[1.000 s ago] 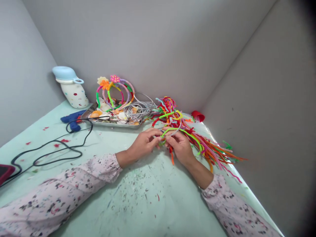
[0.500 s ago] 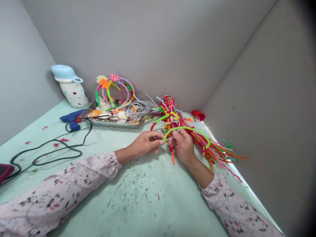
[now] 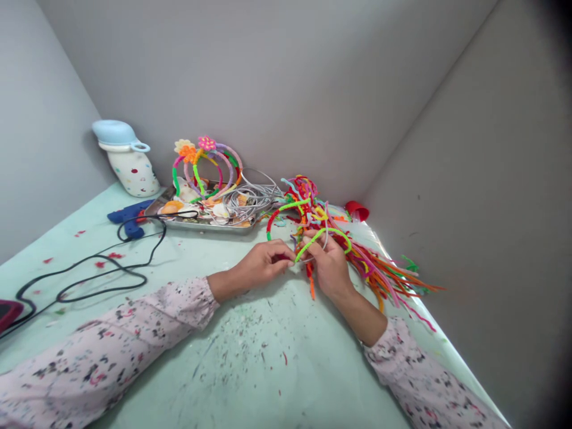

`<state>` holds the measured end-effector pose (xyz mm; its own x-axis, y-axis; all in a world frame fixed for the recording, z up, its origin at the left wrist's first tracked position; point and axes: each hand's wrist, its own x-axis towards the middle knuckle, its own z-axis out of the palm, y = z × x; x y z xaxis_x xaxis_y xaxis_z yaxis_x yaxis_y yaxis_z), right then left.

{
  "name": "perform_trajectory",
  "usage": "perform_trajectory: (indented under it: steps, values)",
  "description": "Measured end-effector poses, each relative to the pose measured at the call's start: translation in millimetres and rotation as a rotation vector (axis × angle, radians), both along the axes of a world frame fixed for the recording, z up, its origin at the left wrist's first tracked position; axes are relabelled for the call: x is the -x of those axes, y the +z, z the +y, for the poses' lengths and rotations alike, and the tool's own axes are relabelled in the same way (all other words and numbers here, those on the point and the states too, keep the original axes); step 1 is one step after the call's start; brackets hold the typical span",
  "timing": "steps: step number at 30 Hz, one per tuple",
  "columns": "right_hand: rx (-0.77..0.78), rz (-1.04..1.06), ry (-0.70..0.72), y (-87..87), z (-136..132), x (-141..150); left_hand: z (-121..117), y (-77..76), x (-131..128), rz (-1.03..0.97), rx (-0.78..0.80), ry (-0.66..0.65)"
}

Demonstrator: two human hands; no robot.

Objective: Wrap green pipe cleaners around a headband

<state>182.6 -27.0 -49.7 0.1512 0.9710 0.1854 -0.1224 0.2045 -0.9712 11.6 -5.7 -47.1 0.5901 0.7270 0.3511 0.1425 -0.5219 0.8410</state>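
Between my hands is a ring of thin grey wire [image 3: 326, 223], partly wrapped in lime, red and green pipe cleaner. My left hand [image 3: 263, 263] is closed, its thumb and finger pinching the ring's lower side. From that pinch a loose lime pipe cleaner [image 3: 320, 235] arches up and over to the right. My right hand [image 3: 330, 267] has its fingers closed around the bare wire and the lime pipe cleaner; the fingertips are partly hidden. Just behind it lies a big bundle of coloured pipe cleaners [image 3: 379, 262].
Finished-looking flower hoops [image 3: 196, 170] stand in a metal tray [image 3: 210, 228] with shells and coiled wire [image 3: 254, 196]. A blue glue gun [image 3: 129, 217] with a looping black cord [image 3: 102, 286] lies left. Further back are a bottle [image 3: 131, 161] and a red cup [image 3: 357, 210].
The lime pipe cleaner's arc has become smaller and its far end has come in leftward. More of the wrapped ring shows at the left. My right hand's fingers have shifted slightly left.
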Motion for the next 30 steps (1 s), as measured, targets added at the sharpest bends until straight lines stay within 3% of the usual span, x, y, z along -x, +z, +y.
perform_trajectory:
  steps: [5, 12, 16, 25, 28, 30]
  values:
    - [-0.082, -0.243, -0.077, 9.7, -2.2, -0.1, 0.2, -0.7, -0.6, 0.066, -0.084, 0.027]
    - [-0.332, -0.857, -0.329, 14.2, -5.0, -7.6, 2.1, -1.1, 1.5, 0.08, -0.163, 0.107]
    - [-0.387, -0.87, -0.428, 18.4, 1.3, -15.0, 3.2, -4.8, 2.1, 0.122, -0.207, 0.089]
    - [-0.899, -1.073, -0.519, 46.5, -14.2, -22.7, 0.4, -0.2, 1.3, 0.141, -0.196, 0.069]
    - [-1.025, -1.038, -0.355, 38.0, -19.7, -21.2, 0.5, 1.5, 0.9, 0.077, -0.151, 0.091]
    - [-1.0, -1.026, -0.272, 27.1, -18.6, -17.4, 0.2, 2.1, 0.8, 0.021, -0.1, 0.104]
